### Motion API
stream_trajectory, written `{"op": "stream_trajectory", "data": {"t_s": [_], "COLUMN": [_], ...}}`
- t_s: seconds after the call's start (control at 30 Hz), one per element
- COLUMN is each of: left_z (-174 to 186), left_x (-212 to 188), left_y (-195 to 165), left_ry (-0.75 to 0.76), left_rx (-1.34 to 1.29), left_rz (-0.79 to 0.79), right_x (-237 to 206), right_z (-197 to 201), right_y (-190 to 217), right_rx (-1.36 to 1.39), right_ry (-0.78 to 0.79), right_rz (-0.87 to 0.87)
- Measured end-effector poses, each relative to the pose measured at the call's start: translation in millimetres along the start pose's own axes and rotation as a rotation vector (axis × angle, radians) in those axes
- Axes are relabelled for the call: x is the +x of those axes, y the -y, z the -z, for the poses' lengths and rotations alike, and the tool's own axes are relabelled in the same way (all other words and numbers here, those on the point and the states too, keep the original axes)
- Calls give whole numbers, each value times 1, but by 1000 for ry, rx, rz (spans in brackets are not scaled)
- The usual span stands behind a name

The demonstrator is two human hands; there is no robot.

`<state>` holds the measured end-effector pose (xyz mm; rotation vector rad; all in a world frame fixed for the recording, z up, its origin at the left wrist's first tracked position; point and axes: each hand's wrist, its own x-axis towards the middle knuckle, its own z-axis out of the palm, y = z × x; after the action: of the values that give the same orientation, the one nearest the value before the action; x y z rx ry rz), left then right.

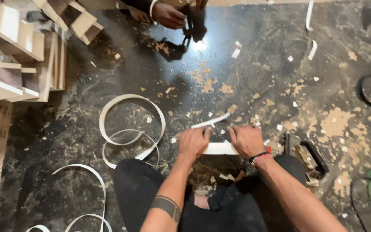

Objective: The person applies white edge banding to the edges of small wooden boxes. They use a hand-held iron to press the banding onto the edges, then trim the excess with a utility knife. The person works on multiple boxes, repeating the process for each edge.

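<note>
Between your two hands: a short white strip, pressed flat on the dark floor.

Your left hand (194,141) and right hand (246,139) close on the white strip (219,148), one at each end; it looks thin, light and bendable, so hold near the ends. No package or label shows nearby.

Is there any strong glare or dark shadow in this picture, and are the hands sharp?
Head view: a bright glare spot shines on the dark glossy floor near the other person's hand, which casts a dark shadow beside it; the left hand and right hand on the white strip look fairly sharp; the edges bend slightly, like a wide lens.
</note>
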<state>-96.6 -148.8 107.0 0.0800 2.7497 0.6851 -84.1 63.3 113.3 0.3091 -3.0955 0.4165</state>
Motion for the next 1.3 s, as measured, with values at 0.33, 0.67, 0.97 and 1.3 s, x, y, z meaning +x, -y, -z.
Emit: {"op": "stream_trajectory", "data": {"t_s": [0.33,0.67,0.97,1.3], "left_z": [19,28,32,2], "left_x": [48,38,31,19], "left_y": [12,-14,-73,-96], "left_ry": [-121,-11,124,-70], "left_rx": [-92,67,243,200], "left_rz": [-5,-86,-181,-146], "right_x": [73,46,39,30], "right_z": [-15,19,17,36], "right_y": [71,-13,-43,-50], "right_rx": [84,136,261,297], "right_ry": [-59,-6,95,20], "right_rz": [111,-135,-211,-145]}}
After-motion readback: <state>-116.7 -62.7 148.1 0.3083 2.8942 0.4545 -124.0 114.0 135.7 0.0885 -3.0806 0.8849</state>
